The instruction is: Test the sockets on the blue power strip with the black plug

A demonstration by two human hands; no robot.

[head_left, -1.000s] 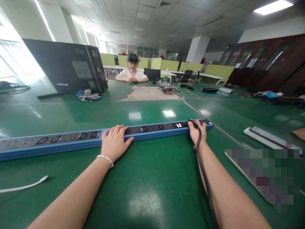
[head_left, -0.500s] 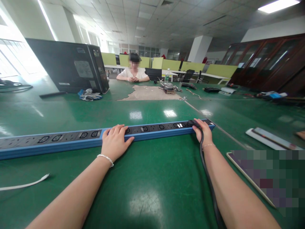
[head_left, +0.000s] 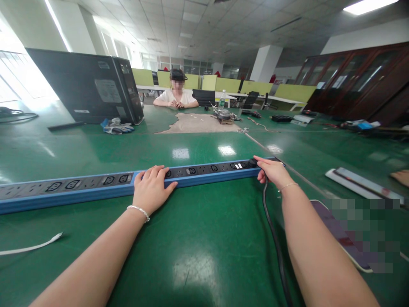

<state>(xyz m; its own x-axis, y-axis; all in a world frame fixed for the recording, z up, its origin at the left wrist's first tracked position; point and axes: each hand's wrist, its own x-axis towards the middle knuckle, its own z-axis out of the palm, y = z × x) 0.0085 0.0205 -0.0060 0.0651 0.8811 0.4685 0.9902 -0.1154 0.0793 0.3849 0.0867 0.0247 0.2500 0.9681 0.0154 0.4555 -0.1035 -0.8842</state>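
A long blue power strip (head_left: 204,178) with black sockets lies across the green table. Over its middle sits my left hand (head_left: 151,187), closed around it with the fingers over the top and the thumb along the near side. At the strip's right end, my right hand (head_left: 271,170) is closed on a black plug (head_left: 252,163) at a socket. The hand partly covers the plug, so how deep it sits cannot be told. A black power cord (head_left: 271,230) hangs below this hand and runs toward me.
A black computer case (head_left: 96,85) stands back left, with gloves (head_left: 116,126) beside it. A white cable (head_left: 32,247) lies front left. To the right are a phone-like device (head_left: 338,234) and a white bar (head_left: 361,185). Another person (head_left: 176,96) sits across the table.
My right hand has turned, its fingers now pointing left at the plug, with the cord under the hand rather than over the wrist. My left hand stays on the strip. The view has shifted slightly.
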